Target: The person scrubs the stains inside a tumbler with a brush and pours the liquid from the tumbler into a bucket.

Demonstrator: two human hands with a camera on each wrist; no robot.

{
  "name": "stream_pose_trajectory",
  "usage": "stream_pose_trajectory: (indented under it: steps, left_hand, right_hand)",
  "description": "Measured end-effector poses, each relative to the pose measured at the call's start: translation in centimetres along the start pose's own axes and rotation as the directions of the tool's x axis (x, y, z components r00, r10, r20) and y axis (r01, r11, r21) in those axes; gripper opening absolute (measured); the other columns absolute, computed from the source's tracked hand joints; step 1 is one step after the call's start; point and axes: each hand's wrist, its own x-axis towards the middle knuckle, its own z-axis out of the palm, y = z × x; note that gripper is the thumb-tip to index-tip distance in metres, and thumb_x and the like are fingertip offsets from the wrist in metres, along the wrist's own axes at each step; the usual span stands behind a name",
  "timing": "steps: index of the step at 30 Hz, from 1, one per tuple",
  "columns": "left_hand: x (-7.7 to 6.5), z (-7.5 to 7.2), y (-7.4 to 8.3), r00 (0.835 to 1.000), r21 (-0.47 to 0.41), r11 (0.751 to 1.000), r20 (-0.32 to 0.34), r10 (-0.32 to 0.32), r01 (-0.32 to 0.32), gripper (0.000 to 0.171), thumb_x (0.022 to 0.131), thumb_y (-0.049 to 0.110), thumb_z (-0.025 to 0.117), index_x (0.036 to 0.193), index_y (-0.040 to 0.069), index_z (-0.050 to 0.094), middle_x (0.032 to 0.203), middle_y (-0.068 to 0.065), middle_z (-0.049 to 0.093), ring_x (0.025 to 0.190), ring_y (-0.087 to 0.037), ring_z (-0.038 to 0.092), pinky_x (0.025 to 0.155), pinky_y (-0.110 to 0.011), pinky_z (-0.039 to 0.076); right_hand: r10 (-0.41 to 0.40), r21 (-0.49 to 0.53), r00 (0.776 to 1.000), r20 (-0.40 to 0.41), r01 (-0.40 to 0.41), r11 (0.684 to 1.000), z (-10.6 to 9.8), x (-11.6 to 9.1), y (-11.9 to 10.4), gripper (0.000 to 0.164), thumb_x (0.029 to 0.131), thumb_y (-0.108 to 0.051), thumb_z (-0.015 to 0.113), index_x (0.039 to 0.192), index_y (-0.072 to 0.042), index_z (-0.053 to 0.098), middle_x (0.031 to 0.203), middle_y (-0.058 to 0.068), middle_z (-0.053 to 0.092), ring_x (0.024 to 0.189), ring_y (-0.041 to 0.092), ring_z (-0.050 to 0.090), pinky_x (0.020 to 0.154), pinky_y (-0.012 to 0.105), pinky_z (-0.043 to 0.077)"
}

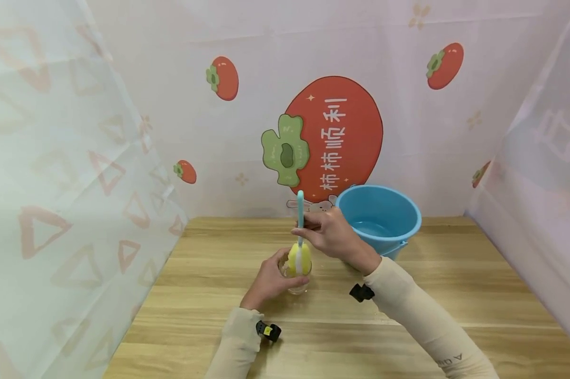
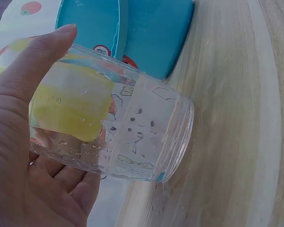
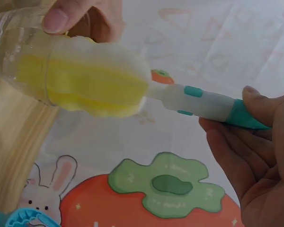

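Note:
My left hand (image 1: 272,280) grips a clear glass cup (image 2: 146,123) round its side, close over the table, with its mouth up. Water drops cling to the glass. My right hand (image 1: 331,234) pinches the teal and white handle of a sponge bottle brush (image 3: 203,103) between thumb and fingers. The brush's yellow and white sponge head (image 1: 299,259) is partly inside the cup and partly above the rim. In the right wrist view the left thumb (image 3: 57,21) presses the cup near its rim.
A blue bucket (image 1: 410,223) with some water in it stands just right of the hands, near the back edge of the wooden table (image 1: 209,337). White cloth walls (image 1: 247,142) printed with persimmons enclose the table at the back and sides.

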Motion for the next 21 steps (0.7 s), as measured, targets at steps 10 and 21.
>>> stream_pose_trajectory:
  steps: [10,21]
  left_hand:
    - [0.0,0.0,-0.2,1.000,0.011,1.000,-0.014,0.023,-0.023,0.060,0.078,0.048,0.093,0.124,0.023,0.063,0.102,0.002,0.070,0.090,-0.017,0.064,0.079,-0.036,0.054]
    - [0.0,0.0,0.3,1.000,-0.003,1.000,-0.006,-0.009,0.009,0.080,0.077,0.048,0.094,0.145,0.025,0.057,0.130,0.005,0.071,0.119,-0.020,0.066,0.102,-0.051,0.054]
  right_hand:
    - [0.026,0.092,0.999,-0.021,-0.024,0.995,1.0,0.8,-1.0,0.008,0.092,-0.014,0.083,0.097,-0.009,0.080,0.086,0.001,0.081,0.082,0.007,0.080,0.073,0.021,0.062]
    - [0.071,-0.002,0.995,-0.076,-0.071,0.997,-1.3,0.3,-0.3,0.015,0.090,-0.013,0.084,0.102,-0.005,0.081,0.085,0.004,0.081,0.073,0.010,0.078,0.060,0.022,0.059]
